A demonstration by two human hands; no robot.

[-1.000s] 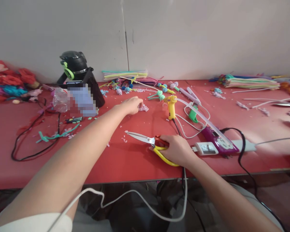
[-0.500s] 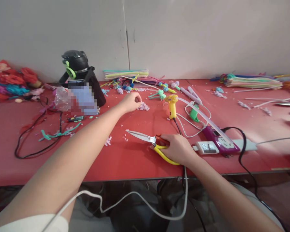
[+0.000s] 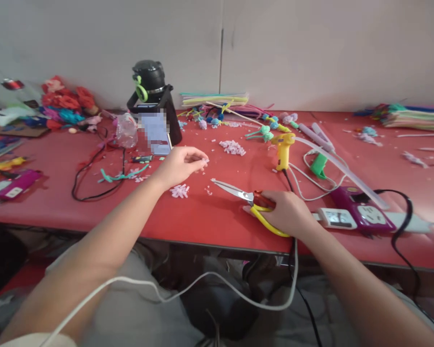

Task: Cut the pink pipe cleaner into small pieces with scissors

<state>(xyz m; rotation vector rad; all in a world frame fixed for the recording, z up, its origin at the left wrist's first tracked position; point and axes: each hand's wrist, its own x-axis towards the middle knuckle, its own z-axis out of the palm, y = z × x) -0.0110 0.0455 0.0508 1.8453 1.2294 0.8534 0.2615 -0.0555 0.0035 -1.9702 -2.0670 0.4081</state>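
Note:
My left hand (image 3: 183, 165) is pinched on a small pale-pink piece (image 3: 204, 163), held above the red table. Just below it lies a small pile of cut pale-pink strips (image 3: 180, 191). Beyond my fingers sits a second heap of short pink-lilac pieces (image 3: 232, 147). My right hand (image 3: 287, 210) is wrapped round the scissors (image 3: 244, 195), which have yellow and red handles. Their blades look closed and point left, toward some tiny crumbs (image 3: 209, 191) on the table.
A yellow glue gun (image 3: 283, 150) with a long glue stick stands right of centre. Behind my left hand are a phone (image 3: 155, 130) and a black bottle (image 3: 155, 89). A purple power strip (image 3: 365, 212) lies at the right; a white cable (image 3: 206, 274) hangs across the front.
My left hand has moved back from the far heap toward me, now with a pink piece in its fingertips. My right hand still holds the scissors. The view has shifted left.

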